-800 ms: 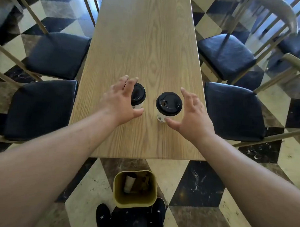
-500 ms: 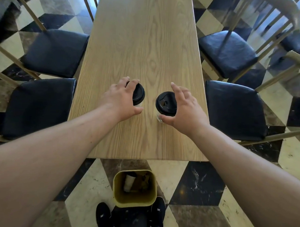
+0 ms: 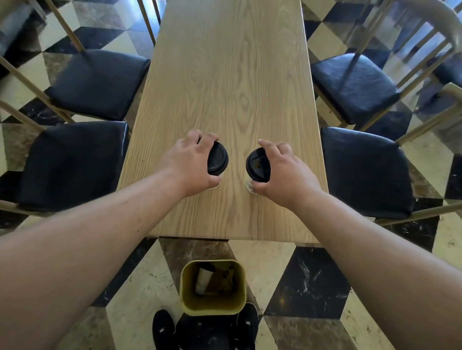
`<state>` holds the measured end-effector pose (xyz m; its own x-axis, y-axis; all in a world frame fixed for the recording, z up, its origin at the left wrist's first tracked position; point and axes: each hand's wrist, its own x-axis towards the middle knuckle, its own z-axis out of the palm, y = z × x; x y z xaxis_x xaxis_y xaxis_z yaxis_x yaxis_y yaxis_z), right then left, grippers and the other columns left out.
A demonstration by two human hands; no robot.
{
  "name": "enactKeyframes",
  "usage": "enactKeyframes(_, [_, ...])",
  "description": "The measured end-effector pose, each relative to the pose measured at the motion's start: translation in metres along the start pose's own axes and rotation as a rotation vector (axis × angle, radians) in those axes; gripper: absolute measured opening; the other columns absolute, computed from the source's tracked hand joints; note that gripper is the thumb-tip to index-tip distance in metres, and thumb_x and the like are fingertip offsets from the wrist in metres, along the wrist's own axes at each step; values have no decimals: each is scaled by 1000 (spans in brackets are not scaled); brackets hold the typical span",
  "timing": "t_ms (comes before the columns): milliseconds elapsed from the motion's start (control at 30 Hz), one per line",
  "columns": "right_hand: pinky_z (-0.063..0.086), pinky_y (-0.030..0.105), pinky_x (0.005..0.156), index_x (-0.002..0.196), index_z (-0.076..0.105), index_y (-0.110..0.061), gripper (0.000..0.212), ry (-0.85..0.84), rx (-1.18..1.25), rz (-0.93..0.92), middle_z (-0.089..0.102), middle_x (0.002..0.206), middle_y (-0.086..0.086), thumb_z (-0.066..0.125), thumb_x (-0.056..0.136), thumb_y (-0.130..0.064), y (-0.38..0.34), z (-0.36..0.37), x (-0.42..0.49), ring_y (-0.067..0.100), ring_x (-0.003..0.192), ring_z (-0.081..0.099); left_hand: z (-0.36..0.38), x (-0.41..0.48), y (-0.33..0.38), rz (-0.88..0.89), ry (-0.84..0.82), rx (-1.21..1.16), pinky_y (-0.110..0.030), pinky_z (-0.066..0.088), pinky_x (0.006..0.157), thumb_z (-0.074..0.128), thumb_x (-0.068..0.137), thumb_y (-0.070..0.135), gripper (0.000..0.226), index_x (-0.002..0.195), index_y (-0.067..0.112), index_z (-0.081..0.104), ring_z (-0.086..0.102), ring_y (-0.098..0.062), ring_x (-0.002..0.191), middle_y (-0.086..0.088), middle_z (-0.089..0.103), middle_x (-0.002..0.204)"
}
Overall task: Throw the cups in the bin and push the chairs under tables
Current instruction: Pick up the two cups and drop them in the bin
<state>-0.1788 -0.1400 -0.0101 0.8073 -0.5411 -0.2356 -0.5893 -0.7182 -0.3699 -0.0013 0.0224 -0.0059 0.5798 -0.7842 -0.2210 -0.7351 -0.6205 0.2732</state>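
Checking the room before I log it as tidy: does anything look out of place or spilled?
No spill shows. Four chairs stand pulled out from the table, two on each side, for example the near left chair. The left hand and right hand each grip a lidded cup. The bin stands upright.

left hand [image 3: 191,164] wraps left cup [image 3: 218,158] | right hand [image 3: 285,171] wraps right cup [image 3: 257,164] | both on table [image 3: 228,70] | bin [image 3: 212,303] below

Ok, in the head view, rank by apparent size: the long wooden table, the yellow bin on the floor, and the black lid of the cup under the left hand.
1. Long wooden table, by far the largest.
2. Yellow bin.
3. Black lid, smallest, though half hidden by the left hand.
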Motion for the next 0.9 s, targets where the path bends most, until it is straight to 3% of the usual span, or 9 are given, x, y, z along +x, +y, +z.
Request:
enactKeyframes(267, [60,41,86,165,22,-34,97,8,10,-29,41,151,1,79,89,-52,-18,12,-45,27,120,59,9,-62,-13,-6,-32,-24,-40,51,84,78,85,56,89,157,33,30,46,-26,127,1,37,146])
enactKeyframes(467, [58,38,88,166,20,-35,98,-20,29,-28,39,153,0,79,89,-54,-26,24,-81,26,126,56,22,-105,-22,29,-64,-24,-46,57,92,78,85,57,87,154,35,28,46,-27,130,1,35,149])
enactKeyframes(633, [58,36,87,165,22,-34,96,-42,28,-56,39,152,-2,78,89,-55,-29,36,-107,24,126,57,30,-132,-27,40,-69,-50,-41,53,85,79,86,55,85,150,36,26,44,-26,133,2,36,151])
enactKeyframes(900, [57,36,92,164,21,-35,96,-108,26,-72,39,151,-1,76,89,-60,-35,69,-146,24,126,57,53,-171,-29,144,-98,-29,-47,53,99,79,84,59,88,149,34,25,47,-24,127,2,41,144])
